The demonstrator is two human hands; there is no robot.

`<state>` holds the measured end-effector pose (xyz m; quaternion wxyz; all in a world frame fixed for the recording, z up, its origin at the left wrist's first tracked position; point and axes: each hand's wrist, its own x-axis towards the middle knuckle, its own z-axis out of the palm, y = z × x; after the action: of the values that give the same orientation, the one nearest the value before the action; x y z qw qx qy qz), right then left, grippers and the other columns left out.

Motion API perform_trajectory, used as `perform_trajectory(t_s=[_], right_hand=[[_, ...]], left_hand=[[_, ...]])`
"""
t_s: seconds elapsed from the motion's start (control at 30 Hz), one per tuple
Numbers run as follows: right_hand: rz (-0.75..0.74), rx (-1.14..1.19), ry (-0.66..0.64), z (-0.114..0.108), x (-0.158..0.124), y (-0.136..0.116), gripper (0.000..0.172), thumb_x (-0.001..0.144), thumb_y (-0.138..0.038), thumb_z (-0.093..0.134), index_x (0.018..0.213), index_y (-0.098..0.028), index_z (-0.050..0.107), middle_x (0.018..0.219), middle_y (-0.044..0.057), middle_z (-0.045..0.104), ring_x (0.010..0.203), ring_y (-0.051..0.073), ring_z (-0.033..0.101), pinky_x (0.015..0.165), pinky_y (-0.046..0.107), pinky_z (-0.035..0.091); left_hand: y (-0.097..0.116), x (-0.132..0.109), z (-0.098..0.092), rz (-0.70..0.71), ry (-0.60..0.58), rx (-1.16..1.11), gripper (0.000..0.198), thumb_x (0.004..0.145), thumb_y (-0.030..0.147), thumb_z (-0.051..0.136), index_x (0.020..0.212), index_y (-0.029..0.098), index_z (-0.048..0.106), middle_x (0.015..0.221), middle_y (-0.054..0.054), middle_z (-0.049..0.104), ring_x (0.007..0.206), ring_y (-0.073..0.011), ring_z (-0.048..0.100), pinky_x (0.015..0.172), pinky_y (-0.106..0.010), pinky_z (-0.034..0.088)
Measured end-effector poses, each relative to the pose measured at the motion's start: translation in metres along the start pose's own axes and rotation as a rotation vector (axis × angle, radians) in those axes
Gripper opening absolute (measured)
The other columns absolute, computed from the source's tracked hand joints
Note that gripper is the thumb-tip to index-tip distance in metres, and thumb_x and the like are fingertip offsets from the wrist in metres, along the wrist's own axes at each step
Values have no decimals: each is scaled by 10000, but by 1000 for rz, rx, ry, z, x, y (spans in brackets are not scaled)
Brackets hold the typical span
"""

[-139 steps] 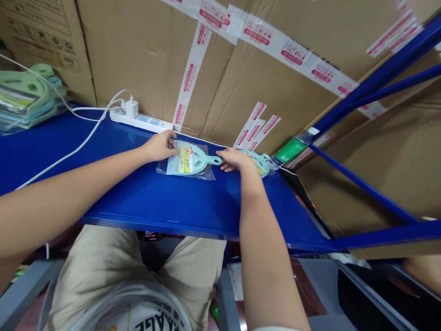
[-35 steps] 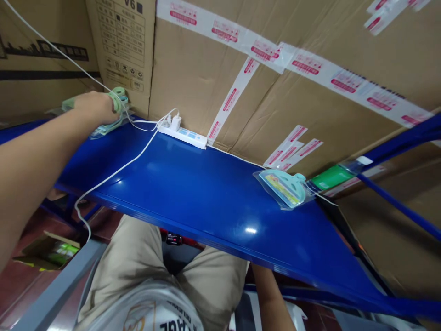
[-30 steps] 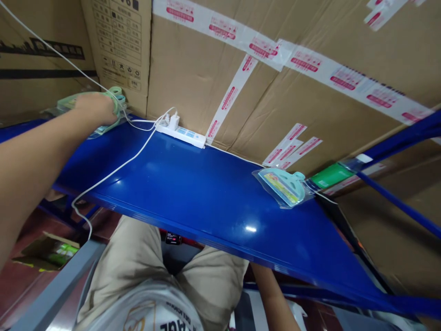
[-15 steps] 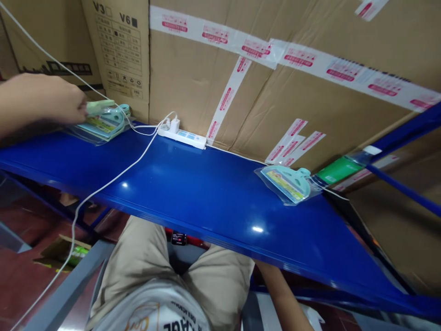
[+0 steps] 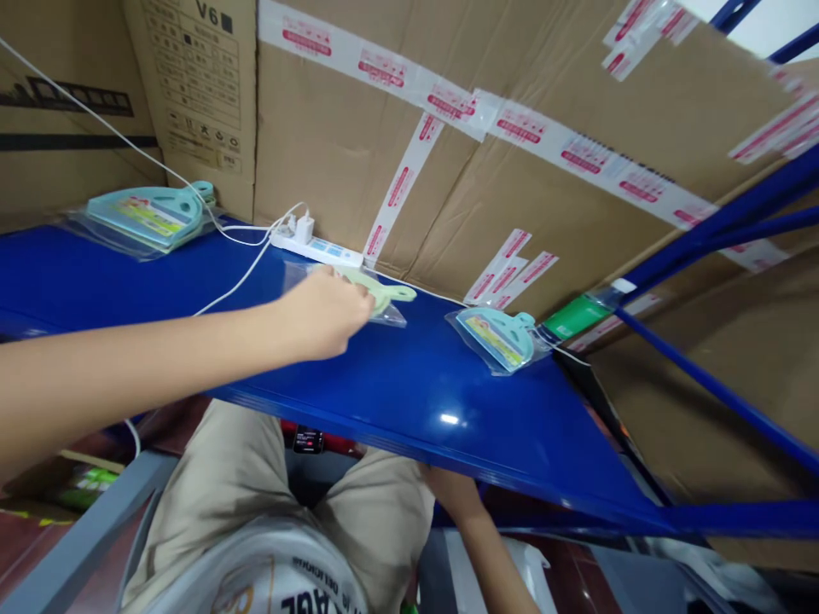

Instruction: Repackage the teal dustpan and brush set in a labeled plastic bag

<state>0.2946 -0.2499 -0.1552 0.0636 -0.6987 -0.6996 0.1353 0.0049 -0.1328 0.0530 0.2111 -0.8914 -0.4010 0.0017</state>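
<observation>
My left hand [image 5: 333, 312] is closed on a pale green dustpan [image 5: 384, 294] in a clear plastic bag, over the middle of the blue table, just in front of the power strip. Light blue dustpans in clear bags lie at the back left [image 5: 150, 213] and at the right [image 5: 496, 337]. Of my right hand [image 5: 448, 490] only the wrist side shows, low beside my knee under the table's front edge; its fingers are hidden.
A white power strip [image 5: 316, 249] with a plug and white cables lies along the cardboard wall [image 5: 358, 153]. A green-labelled bottle [image 5: 585, 314] leans at the right by the blue frame bars [image 5: 717, 384].
My left hand has moved from the back left to the middle, carrying the pale green dustpan off the left pile. My right hand stays low under the table. The view has shifted slightly.
</observation>
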Motion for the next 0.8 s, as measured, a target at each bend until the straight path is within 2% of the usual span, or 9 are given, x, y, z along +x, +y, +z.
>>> perform_trajectory(t_s=[0.03, 0.13, 0.17, 0.3, 0.37, 0.43, 0.57, 0.67, 0.8], right_hand=[[8, 3, -55, -5, -11, -12, 257, 944, -228, 545, 854, -232, 785, 845, 90, 782, 885, 262, 709, 856, 341, 508], [-126, 204, -549, -41, -48, -49, 247, 922, -286, 609, 713, -207, 714, 694, 11, 695, 678, 160, 607, 643, 261, 423], [-193, 252, -602, -60, -56, -60, 215, 900, -301, 654, 712, -206, 701, 675, -13, 670, 650, 138, 574, 623, 247, 398], [-332, 245, -222, -143, -42, -90, 310, 985, -342, 554, 719, -210, 640, 681, -18, 631, 631, 124, 507, 605, 254, 354], [-341, 238, -41, -174, -3, -94, 357, 1001, -427, 538, 728, -215, 626, 658, -23, 605, 612, 127, 494, 593, 252, 358], [-318, 178, 163, -191, 49, -97, 354, 975, -448, 578, 703, -222, 606, 627, -25, 589, 600, 134, 495, 583, 249, 356], [-115, 64, 499, -183, 141, -103, 223, 952, -385, 647, 813, -213, 669, 785, 61, 725, 743, 190, 633, 696, 270, 435], [40, 85, 459, -158, 174, -103, 227, 1002, -378, 580, 959, -195, 708, 993, 124, 785, 933, 236, 713, 820, 302, 488], [86, 185, 386, -137, 184, -89, 227, 961, -423, 649, 921, -213, 725, 1024, 107, 795, 1026, 256, 726, 890, 327, 510]], left_hand=[[9, 10, 8, 41, 22, -34, 329, 779, 90, 589, 1063, 139, 747, 940, -143, 783, 849, -268, 742, 797, -389, 501], [30, 35, 27, 96, 48, -149, 391, 739, 43, 607, 1088, 131, 759, 967, -159, 798, 851, -273, 746, 844, -415, 505], [35, 40, 32, 98, 47, -185, 388, 735, 40, 617, 1081, 132, 766, 959, -162, 800, 855, -281, 748, 859, -428, 507], [26, 45, 40, 77, -7, -311, 253, 778, 122, 664, 987, 181, 792, 935, -148, 803, 921, -303, 749, 862, -420, 515], [5, 46, 34, -8, -73, -406, 159, 818, 323, 712, 910, 226, 797, 912, -119, 797, 963, -311, 740, 852, -395, 521], [-22, 50, 24, -154, -100, -508, 272, 863, 475, 664, 904, 244, 802, 870, -100, 784, 974, -303, 733, 867, -378, 518], [-64, 70, 16, -412, -9, -579, 290, 899, 379, 594, 972, 202, 812, 886, -89, 787, 997, -283, 737, 917, -342, 504], [-68, 82, 39, -493, -155, -745, 236, 865, 291, 606, 886, 164, 804, 833, -114, 787, 854, -267, 758, 811, -319, 529], [-59, 85, 82, -511, -127, -747, 196, 803, 236, 622, 868, 177, 797, 915, -138, 810, 954, -290, 764, 878, -327, 539]])
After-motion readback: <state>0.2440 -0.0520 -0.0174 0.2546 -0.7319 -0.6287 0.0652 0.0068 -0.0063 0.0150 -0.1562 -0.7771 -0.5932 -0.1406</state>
